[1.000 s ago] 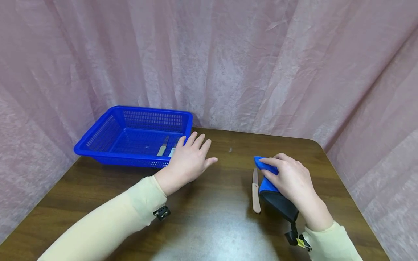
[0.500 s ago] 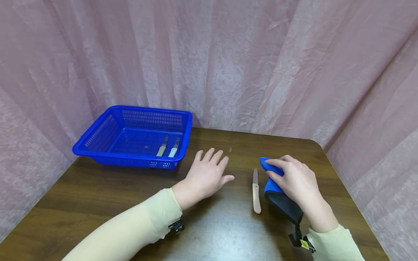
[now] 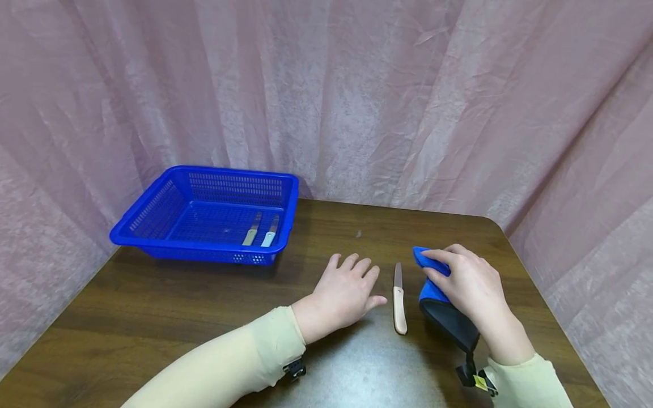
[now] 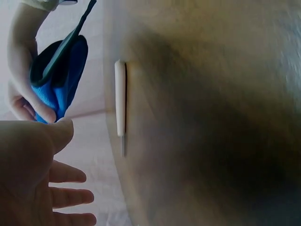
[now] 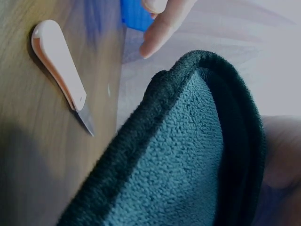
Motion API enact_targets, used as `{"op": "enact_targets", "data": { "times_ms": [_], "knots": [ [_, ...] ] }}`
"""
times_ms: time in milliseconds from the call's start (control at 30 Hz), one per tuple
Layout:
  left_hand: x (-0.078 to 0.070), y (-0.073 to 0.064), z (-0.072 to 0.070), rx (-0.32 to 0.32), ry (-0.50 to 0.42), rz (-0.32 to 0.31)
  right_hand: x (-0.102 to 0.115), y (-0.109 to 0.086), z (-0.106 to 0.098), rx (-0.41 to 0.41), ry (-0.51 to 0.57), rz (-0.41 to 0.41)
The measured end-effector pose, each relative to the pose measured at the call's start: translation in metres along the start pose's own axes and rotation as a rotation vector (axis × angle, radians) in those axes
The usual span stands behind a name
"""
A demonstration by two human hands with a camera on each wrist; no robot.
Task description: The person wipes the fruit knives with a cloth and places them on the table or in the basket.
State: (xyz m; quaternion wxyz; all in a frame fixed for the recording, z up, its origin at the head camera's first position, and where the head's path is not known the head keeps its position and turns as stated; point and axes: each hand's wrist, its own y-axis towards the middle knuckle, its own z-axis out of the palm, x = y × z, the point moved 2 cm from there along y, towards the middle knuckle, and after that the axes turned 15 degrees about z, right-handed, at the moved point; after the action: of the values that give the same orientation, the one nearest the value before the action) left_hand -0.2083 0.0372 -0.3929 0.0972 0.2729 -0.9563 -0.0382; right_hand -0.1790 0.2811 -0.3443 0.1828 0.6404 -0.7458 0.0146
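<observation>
A paring knife (image 3: 399, 306) with a pale peach handle lies on the table between my hands, blade pointing away. My left hand (image 3: 340, 292) is just left of it, palm down, with fingers spread and holding nothing. In the left wrist view, the knife's handle (image 4: 121, 99) is seen beyond the thumb. My right hand (image 3: 469, 283) pinches a folded blue cloth (image 3: 432, 292) with dark trim to the right of the knife. In the right wrist view the cloth's fuzzy inner side (image 5: 178, 155) fills the middle, and the knife (image 5: 61, 66) lies beside it.
A blue plastic basket (image 3: 183, 245) stands at the back left. Inside it lie a knife with a cream handle (image 3: 249, 237) and one with a pale blue handle (image 3: 267, 238). A pink curtain (image 3: 326, 102) hangs behind the wooden table (image 3: 204, 294).
My left hand has moved from the basket's right edge rightward and nearer, to beside the knife. My right hand has shifted slightly right with the cloth, widening its gap from the knife.
</observation>
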Motion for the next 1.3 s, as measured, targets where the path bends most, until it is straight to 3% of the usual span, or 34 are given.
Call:
{"op": "enact_targets", "data": {
  "times_ms": [833,1300],
  "knots": [
    [-0.039,0.014,0.012,-0.001,-0.027,0.137,-0.021,0.000,0.004,0.050,0.001,0.065],
    [-0.046,0.015,0.017,0.026,-0.068,0.253,-0.026,0.000,0.006,0.073,0.010,0.075]
  ]
}}
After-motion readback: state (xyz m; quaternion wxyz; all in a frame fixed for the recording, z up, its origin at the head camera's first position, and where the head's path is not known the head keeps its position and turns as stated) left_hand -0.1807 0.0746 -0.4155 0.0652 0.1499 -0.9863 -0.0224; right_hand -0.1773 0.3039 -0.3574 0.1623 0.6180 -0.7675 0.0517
